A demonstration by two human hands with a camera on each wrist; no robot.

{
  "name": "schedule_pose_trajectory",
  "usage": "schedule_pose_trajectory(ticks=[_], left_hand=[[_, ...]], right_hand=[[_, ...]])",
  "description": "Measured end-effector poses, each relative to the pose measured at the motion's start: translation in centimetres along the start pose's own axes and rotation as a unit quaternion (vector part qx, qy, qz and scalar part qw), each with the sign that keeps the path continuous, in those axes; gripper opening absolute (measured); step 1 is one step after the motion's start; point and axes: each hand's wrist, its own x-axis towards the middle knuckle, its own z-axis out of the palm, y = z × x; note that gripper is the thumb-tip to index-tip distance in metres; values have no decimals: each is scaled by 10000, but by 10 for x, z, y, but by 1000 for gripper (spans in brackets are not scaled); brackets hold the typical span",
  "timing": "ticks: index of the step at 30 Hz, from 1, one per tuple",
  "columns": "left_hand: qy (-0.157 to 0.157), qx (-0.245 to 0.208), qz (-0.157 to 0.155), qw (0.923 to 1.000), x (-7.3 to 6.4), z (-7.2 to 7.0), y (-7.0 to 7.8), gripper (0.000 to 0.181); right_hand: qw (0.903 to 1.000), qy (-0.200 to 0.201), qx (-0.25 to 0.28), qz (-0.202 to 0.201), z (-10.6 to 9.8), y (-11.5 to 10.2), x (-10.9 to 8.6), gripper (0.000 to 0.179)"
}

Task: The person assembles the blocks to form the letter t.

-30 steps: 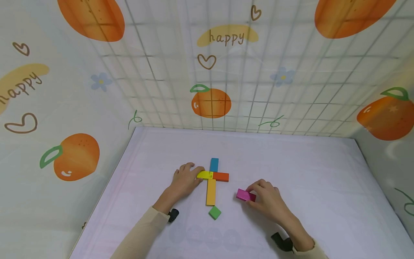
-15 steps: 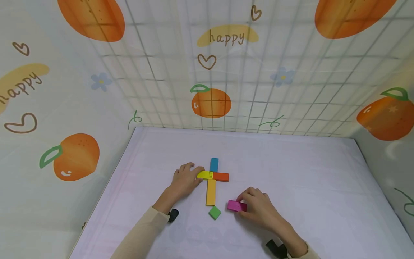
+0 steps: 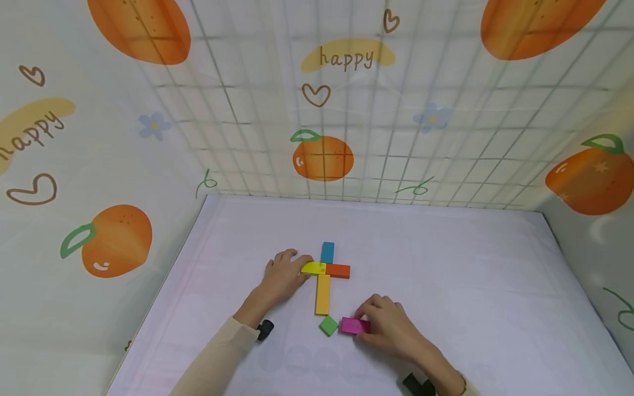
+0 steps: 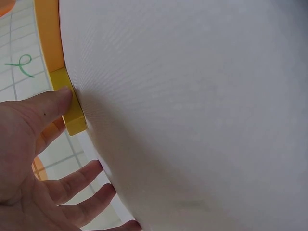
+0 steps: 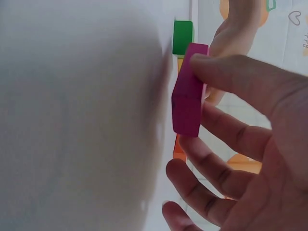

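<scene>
My right hand (image 3: 388, 325) pinches a magenta block (image 3: 354, 326) between thumb and fingers, close over the white tabletop. Its left end is just right of a small green block (image 3: 329, 325), which lies turned like a diamond. In the right wrist view the magenta block (image 5: 188, 94) partly covers the blocks behind it. My left hand (image 3: 284, 276) pinches the outer end of a bright yellow block (image 3: 314, 268), the other fingers spread on the table. That block meets a red-orange block (image 3: 338, 271), a blue block (image 3: 328, 252) and a long amber block (image 3: 323, 294) in a cross.
The white table (image 3: 470, 286) stretches out on both sides of the hands. Behind it hangs a curtain (image 3: 324, 115) printed with oranges, hearts and lettering. A black wrist camera (image 3: 266, 329) sits at the left cuff.
My right hand has carried the magenta block left and toward the near edge, up beside the green block. The left hand and the other blocks stay where they were.
</scene>
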Motion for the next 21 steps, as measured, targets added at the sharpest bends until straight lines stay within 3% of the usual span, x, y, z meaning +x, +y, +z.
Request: schedule_pose_trajectory(ticks=[7, 21], left_hand=[[-23, 5, -27, 10000, 0, 0, 0, 42], [-133, 24, -95, 9999, 1, 0, 0, 42]], right_hand=[[9997, -8, 73, -241, -1, -2, -4, 30], [9991, -194, 230, -299, 2, 0, -6, 31]])
